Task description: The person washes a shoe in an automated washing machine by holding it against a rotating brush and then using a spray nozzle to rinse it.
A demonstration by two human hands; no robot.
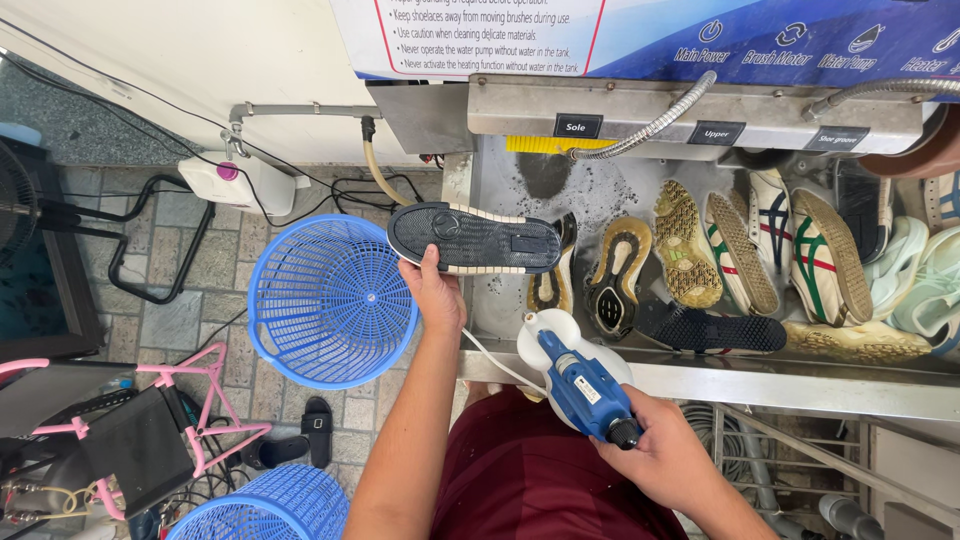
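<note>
Left of the steel trough (760, 375), the basket (330, 300) is blue lattice. Above the trough's near rim, the shoe (475, 240) shows a black-and-cream sole, the sprayer (580, 380) is blue and white, and one sneaker (825, 255) has green-and-red stripes.

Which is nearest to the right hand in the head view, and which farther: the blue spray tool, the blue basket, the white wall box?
1. Blue spray tool, held in the right hand.
2. Blue basket, to the left on the floor.
3. White wall box, far upper left.
</note>
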